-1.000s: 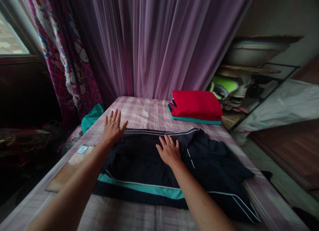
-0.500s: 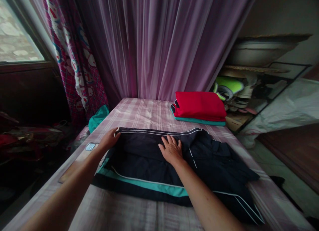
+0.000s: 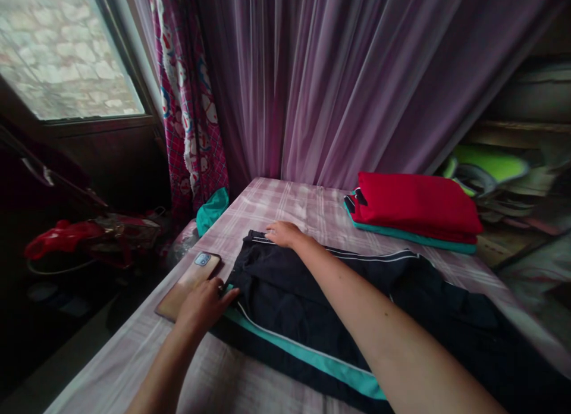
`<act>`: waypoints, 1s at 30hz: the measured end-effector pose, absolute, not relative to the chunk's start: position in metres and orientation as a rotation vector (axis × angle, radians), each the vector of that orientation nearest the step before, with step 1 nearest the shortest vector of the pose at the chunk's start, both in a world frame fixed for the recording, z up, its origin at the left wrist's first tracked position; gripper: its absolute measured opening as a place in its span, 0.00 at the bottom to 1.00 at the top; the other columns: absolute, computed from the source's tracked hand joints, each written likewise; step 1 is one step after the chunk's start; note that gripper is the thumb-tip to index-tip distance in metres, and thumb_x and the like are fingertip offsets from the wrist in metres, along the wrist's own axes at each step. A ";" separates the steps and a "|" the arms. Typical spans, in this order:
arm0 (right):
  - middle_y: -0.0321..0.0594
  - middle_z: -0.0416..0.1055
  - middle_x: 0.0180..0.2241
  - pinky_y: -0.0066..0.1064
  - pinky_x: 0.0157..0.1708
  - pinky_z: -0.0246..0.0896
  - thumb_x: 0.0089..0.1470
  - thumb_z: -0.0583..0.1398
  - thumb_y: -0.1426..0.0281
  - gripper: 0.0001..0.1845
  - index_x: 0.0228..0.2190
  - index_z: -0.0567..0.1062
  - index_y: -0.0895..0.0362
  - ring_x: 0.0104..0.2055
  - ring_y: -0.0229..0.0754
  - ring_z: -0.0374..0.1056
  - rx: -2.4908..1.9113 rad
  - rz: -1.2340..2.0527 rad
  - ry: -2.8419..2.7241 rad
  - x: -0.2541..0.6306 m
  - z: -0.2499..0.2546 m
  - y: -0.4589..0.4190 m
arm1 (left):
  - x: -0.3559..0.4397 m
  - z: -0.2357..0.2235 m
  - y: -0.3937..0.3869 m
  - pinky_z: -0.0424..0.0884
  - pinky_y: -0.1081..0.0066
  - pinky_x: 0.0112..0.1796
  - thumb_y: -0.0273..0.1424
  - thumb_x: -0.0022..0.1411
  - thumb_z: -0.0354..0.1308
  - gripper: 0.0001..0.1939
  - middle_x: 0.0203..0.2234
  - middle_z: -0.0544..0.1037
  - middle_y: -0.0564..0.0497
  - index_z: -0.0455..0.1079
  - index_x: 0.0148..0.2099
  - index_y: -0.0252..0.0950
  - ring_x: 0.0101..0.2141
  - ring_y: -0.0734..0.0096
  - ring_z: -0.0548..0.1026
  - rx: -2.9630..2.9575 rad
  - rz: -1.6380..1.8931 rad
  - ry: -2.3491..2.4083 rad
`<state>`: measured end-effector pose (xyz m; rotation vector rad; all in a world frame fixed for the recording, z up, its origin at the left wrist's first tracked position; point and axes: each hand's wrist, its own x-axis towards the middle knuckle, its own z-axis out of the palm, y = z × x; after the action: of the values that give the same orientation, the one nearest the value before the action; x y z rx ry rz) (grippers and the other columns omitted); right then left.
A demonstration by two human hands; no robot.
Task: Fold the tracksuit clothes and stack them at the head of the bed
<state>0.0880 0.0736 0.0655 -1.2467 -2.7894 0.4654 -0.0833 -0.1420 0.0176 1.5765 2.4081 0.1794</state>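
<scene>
A dark navy garment [image 3: 285,289] with white piping and a teal stripe lies flat and folded across the table. At its left end my left hand [image 3: 200,304] has thumb and fingers closed on the near corner, by the teal part. My right hand [image 3: 284,232] reaches across the cloth to the far left edge, its fingers bent together over the white-piped border. A phone [image 3: 182,286] lies back up just left of the garment, partly behind my left hand. My right forearm covers part of the garment's middle.
A folded stack with red cloth [image 3: 419,206] on top and teal cloth [image 3: 414,235] beneath sits at the table's far right. Purple curtains [image 3: 312,93] hang behind the checked tablecloth [image 3: 276,203]. A cluttered shelf [image 3: 513,128] stands right; a teal bundle [image 3: 213,210] is beyond the left edge.
My left hand moves from the far left corner to the near left corner. My right hand leaves the middle for the far left edge. The view turns left.
</scene>
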 end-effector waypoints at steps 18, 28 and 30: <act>0.33 0.79 0.33 0.23 0.34 0.59 0.49 0.62 0.72 0.13 0.38 0.82 0.56 0.36 0.37 0.71 -0.879 0.800 -2.853 0.071 0.097 0.098 | -0.074 0.025 -0.155 0.70 0.59 0.46 0.47 0.60 0.52 0.27 0.44 0.80 0.39 0.63 0.55 0.37 0.47 0.50 0.77 1.481 0.235 2.326; 0.34 0.77 0.30 0.26 0.38 0.62 0.42 0.58 0.79 0.14 0.32 0.81 0.60 0.33 0.36 0.69 -0.939 0.895 -2.629 0.197 0.127 0.124 | 0.010 0.117 -0.148 0.70 0.68 0.33 0.42 0.51 0.61 0.32 0.39 0.82 0.50 0.68 0.59 0.42 0.33 0.62 0.78 1.629 0.613 1.939; 0.34 0.78 0.30 0.26 0.38 0.63 0.40 0.57 0.80 0.18 0.33 0.81 0.59 0.32 0.36 0.70 -1.037 0.962 -2.562 0.231 0.126 0.126 | 0.041 0.131 -0.133 0.71 0.68 0.35 0.40 0.51 0.61 0.29 0.39 0.82 0.49 0.71 0.57 0.42 0.36 0.62 0.78 1.723 0.603 1.785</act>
<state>0.2307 0.1263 0.1261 -1.0374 -2.5622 0.9620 0.0408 -0.1334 0.1308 1.7227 1.7855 0.6030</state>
